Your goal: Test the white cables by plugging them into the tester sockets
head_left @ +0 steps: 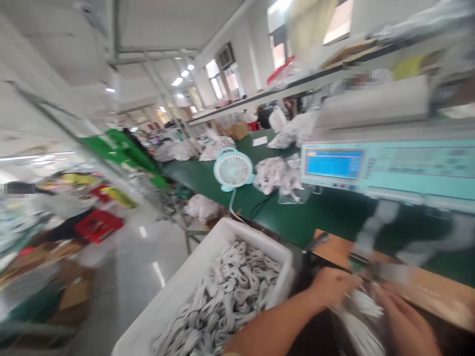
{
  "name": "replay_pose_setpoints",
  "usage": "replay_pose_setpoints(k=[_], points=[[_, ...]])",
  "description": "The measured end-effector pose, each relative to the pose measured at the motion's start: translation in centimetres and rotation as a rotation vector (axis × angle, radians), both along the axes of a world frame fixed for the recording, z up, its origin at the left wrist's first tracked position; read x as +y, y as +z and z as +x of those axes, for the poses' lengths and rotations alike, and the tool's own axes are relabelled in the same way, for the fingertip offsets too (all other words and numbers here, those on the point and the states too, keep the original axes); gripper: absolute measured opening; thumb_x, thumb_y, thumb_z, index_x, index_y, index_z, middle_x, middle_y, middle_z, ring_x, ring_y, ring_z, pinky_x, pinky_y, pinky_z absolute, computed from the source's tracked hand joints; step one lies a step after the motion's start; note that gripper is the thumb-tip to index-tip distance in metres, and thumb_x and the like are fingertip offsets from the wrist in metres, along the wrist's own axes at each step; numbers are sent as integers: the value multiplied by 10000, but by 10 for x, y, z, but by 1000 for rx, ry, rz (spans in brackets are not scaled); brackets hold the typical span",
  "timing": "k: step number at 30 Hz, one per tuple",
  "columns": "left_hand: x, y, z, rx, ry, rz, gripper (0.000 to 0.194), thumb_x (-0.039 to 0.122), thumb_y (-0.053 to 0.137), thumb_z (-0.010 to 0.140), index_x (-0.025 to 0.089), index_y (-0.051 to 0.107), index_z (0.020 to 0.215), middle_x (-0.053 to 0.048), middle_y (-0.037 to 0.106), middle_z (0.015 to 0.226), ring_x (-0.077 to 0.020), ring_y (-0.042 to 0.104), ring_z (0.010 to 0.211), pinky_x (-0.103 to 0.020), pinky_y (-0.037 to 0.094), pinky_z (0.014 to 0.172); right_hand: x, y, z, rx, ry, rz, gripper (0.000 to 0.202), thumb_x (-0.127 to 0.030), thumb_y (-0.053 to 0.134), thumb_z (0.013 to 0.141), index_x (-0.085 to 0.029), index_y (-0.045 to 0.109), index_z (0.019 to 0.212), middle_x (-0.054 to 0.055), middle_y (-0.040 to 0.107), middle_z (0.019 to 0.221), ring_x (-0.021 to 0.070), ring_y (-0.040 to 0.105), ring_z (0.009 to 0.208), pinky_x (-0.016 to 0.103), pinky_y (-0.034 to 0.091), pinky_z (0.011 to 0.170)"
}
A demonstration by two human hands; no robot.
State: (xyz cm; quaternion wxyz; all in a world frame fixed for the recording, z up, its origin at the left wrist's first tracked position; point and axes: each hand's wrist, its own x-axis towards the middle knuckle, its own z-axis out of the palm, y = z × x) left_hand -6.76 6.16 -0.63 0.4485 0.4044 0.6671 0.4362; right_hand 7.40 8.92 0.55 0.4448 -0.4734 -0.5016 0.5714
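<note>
At the lower right, my left hand (334,287) is closed on one side of a white cable bundle (361,316), with its fingers pinched near the bundle's top end. Against the bundle's other side lies my right hand (406,316), blurred, its fingertips hidden. Just beyond both hands is an orange-brown board (334,249) at the bench edge. To the left stands a white bin (280,249) holding several coiled grey-white cables (226,291).
A light-blue device with a lit screen (334,164) stands on the green bench (274,212). Left of it are bagged cables (272,175) and a small fan (234,170). Red crates (98,225) and a person (55,198) are at far left.
</note>
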Motion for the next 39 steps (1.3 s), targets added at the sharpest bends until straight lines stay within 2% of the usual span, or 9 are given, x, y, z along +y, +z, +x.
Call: replay_pose_setpoints(k=[9, 15, 18, 22, 26, 29, 32, 36, 39], points=[[-12, 9, 14, -21, -181, 95, 398, 472, 517, 775, 141, 597, 568, 25, 490, 543, -119, 446, 564, -223, 356, 554, -21, 5, 0, 50, -35, -126, 398, -543, 630, 645, -206, 452, 531, -44, 398, 469, 122, 354, 460, 245, 320, 462], [-44, 14, 18, -291, -94, -190, 453, 591, 532, 727, 158, 641, 798, 30, 550, 522, -86, 447, 353, -189, 324, 345, -26, 9, 129, -416, 288, -94, 200, -319, 564, 712, -194, 499, 570, -29, 450, 524, 138, 402, 508, 235, 285, 481], [-45, 17, 23, -326, -108, -217, 458, 609, 556, 703, 158, 621, 751, 29, 550, 517, -82, 461, 345, -172, 313, 322, -29, 12, 168, -801, 186, 101, 114, -280, 636, 670, -195, 569, 635, 4, 548, 608, 179, 483, 585, 270, 346, 561], [-38, 23, 48, -323, -201, -206, 424, 587, 520, 745, 168, 580, 715, 45, 515, 512, -76, 439, 344, -174, 321, 318, -49, 21, 126, -582, 372, 173, 193, -261, 597, 775, -223, 584, 964, 33, 620, 894, 202, 555, 795, 290, 412, 712], [-37, 29, 57, -288, -295, -143, 377, 527, 439, 820, 182, 590, 839, 24, 565, 632, -74, 463, 397, -177, 362, 363, -55, 19, 75, -340, 424, 131, 178, -223, 593, 765, -196, 527, 929, 1, 576, 831, 161, 519, 722, 257, 405, 661], [-44, 33, 41, -250, -411, -171, 403, 451, 515, 793, 239, 535, 1135, -25, 625, 932, -59, 456, 376, -194, 337, 339, -45, 11, 74, -64, 502, -95, 180, -304, 582, 796, -178, 499, 895, -9, 553, 778, 134, 512, 658, 226, 403, 577], [-51, 39, 22, -124, -525, -37, 457, 295, 666, 694, 283, 582, 1143, -45, 546, 1186, -51, 474, 463, -206, 382, 424, -37, 2, 84, 129, 667, -351, 306, -394, 645, 756, -169, 496, 902, -6, 582, 748, 126, 537, 603, 210, 407, 528], [-53, 46, 18, 39, -647, 125, 188, 258, 650, 732, 240, 719, 907, -52, 629, 974, -144, 553, 697, -234, 418, 604, -35, -1, 80, 113, 857, -391, 376, -466, 662, 735, -159, 538, 915, 12, 618, 771, 144, 575, 624, 234, 438, 560], [-51, 42, 18, 113, -596, 103, 115, 268, 641, 745, 203, 727, 784, -29, 624, 739, -153, 548, 680, -232, 392, 602, -36, 7, 70, -56, 755, -141, 295, -407, 639, 776, -164, 548, 916, 5, 610, 788, 140, 558, 660, 223, 424, 573]])
